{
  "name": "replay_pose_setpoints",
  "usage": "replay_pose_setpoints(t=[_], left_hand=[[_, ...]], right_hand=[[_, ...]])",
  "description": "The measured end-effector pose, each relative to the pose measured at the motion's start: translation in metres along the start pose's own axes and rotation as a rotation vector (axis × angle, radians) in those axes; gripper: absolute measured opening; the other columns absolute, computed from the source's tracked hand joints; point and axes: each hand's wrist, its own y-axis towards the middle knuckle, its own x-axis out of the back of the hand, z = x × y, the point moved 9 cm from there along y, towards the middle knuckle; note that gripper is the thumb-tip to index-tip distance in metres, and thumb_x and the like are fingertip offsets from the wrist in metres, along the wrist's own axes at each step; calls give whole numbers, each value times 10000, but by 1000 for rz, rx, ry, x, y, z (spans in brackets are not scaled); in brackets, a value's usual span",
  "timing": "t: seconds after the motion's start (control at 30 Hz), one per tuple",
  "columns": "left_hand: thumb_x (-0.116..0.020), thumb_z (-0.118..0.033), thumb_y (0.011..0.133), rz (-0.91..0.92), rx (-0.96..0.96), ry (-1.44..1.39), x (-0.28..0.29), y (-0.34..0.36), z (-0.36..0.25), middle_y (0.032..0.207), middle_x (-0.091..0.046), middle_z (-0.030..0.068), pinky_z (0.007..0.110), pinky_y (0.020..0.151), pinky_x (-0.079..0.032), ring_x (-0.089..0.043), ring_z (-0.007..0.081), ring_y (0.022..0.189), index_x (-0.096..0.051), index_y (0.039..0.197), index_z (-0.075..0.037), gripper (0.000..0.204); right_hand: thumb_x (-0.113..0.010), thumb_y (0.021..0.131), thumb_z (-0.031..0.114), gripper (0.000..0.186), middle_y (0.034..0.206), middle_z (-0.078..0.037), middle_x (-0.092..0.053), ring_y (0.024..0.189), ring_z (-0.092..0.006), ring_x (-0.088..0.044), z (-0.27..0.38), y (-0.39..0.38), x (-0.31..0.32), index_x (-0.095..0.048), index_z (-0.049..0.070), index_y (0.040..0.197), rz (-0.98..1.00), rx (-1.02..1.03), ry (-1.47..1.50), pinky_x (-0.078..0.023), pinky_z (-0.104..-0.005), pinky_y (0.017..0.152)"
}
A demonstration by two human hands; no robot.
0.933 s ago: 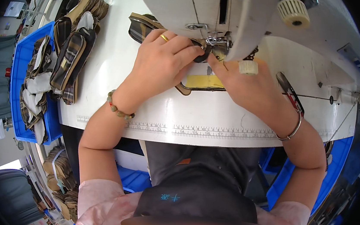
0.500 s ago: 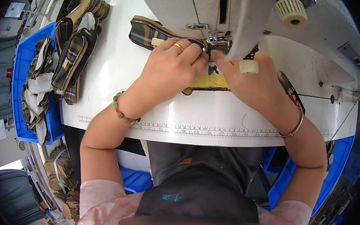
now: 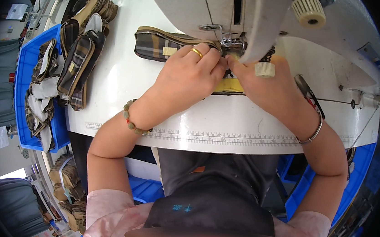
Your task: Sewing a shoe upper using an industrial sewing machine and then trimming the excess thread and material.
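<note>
A dark plaid zippered pouch with tan edging and a small cream tab lies on its side on the white table, left of the needle. My left hand, wearing a gold ring, is closed on the pouch's right part, fingers bent over the zipper edge. That end of the pouch is hidden under my fingers and the presser foot. My right hand curls in from the right, its thumb side beside my left fingertips. The machine head covers its other fingers, and what they grip is hidden. Below both hands shows a yellow strip.
The white sewing machine overhangs the work. A blue bin at the left holds several plaid pouches. Dark-handled snips lie right of my right hand. A printed ruler runs along the near table edge.
My left hand has shifted slightly right and covers more of the yellow strip's left end. The pouch has turned a little straighter, and its cream tab sits farther right. My right hand barely moves.
</note>
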Motion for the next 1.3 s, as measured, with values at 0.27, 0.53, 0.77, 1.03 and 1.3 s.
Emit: replay_pose_setpoints(t=[0.27, 0.53, 0.77, 1.03, 1.3], left_hand=[[-640, -105, 738, 3, 5, 8, 2, 3, -2, 851, -559, 33, 298, 709, -489, -561, 190, 843, -687, 882, -32, 169], [-643, -110, 696, 40, 30, -14, -7, 0, 7, 866, -570, 33, 307, 702, -504, -577, 196, 838, -682, 924, -41, 241], [-709, -48, 823, 45, 95, -379, -3, -5, 35, 988, -664, 74, 353, 621, -528, -648, 259, 805, -700, 1046, -44, 223], [-681, -6, 851, 109, 319, -648, -29, -10, 59, 866, -678, 123, 352, 655, -519, -642, 300, 746, -702, 1046, -1, 196], [-728, -32, 791, 21, 102, -376, -15, -6, 36, 935, -679, 38, 337, 687, -509, -633, 248, 778, -744, 989, -74, 203]], right_hand=[[-681, 672, 156, 74, 611, -49, -557, 577, -217, -620, -4, 3, 5, -652, 105, 626, -37, 0, 124, -464, -355, 491], [-679, 672, 138, 51, 627, -54, -577, 592, -203, -642, -16, -1, -3, -701, 102, 644, -46, -74, 206, -486, -338, 500], [-686, 678, 113, 65, 619, -60, -624, 573, -206, -659, -16, 3, 5, -671, 75, 628, 55, -92, 97, -506, -329, 500], [-688, 680, 89, 59, 646, -74, -651, 595, -216, -676, -19, 6, 16, -643, 65, 651, -38, -92, 127, -515, -337, 509], [-686, 683, 104, 32, 638, -75, -635, 591, -218, -670, -19, -2, -5, -689, 79, 663, 33, -96, 184, -516, -345, 520]])
